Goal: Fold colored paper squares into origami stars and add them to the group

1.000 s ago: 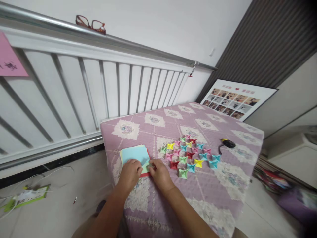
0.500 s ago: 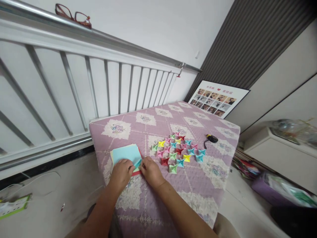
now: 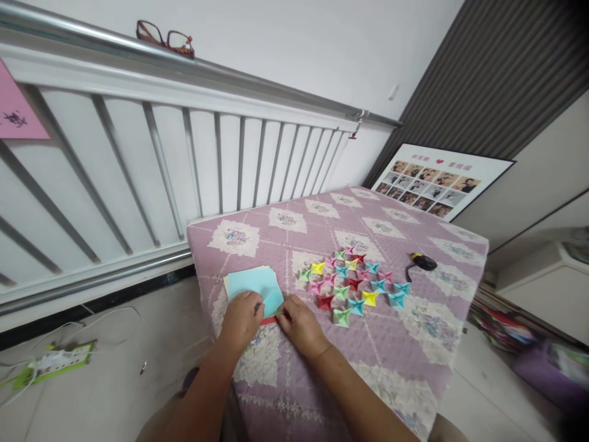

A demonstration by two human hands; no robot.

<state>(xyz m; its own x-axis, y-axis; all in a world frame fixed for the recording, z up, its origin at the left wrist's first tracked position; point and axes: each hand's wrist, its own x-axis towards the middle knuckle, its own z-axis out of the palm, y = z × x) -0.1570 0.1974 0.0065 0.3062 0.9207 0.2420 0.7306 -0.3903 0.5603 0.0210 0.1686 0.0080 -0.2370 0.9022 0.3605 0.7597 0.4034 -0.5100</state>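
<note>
Looking past a white radiator to a table draped in patterned purple cloth. Resting left hand, fingers curled, over the blue-topped paper stack on the table's near left part (can't tell whether gripping). Pinching the near right corner with right hand. Showing rows of small folded papers just rightward

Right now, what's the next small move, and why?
I'd probably lift the near right corner of the blue sheet with the right hand: its fingertips are at that corner, while the left hand rests on the sheet's near edge.
</note>
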